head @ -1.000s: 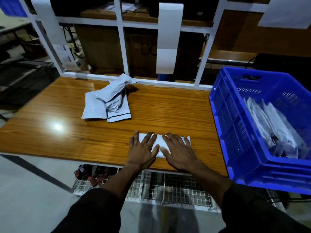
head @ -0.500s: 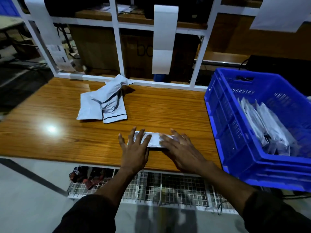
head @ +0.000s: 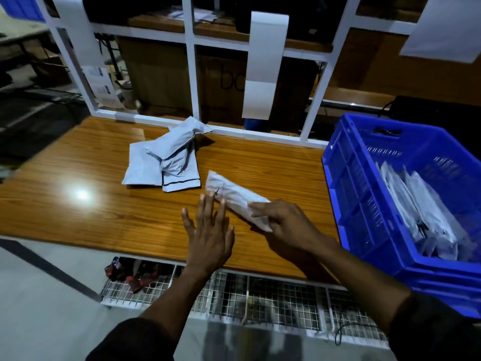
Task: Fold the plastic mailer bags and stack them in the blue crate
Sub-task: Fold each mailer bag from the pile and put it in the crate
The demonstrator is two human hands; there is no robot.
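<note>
A folded white mailer bag (head: 234,195) is raised off the wooden table (head: 91,225), slanting from upper left to lower right. My right hand (head: 283,225) grips its near end. My left hand (head: 209,230) is flat with straight fingers spread, its fingertips just at the bag's left end. A loose pile of unfolded white mailer bags (head: 166,160) lies further back on the table. The blue crate (head: 364,204) stands at the right and holds several folded bags (head: 421,212) leaning together.
A white frame (head: 191,74) with hanging paper strips (head: 264,66) rises along the table's far edge, with cardboard boxes behind it. A wire shelf (head: 260,300) with some items sits below the table's near edge. Grey floor lies to the left.
The bag was pressed flat under both hands, then folded narrower. Now my right hand has lifted it and turned it toward the crate, while my left hand has come off it.
</note>
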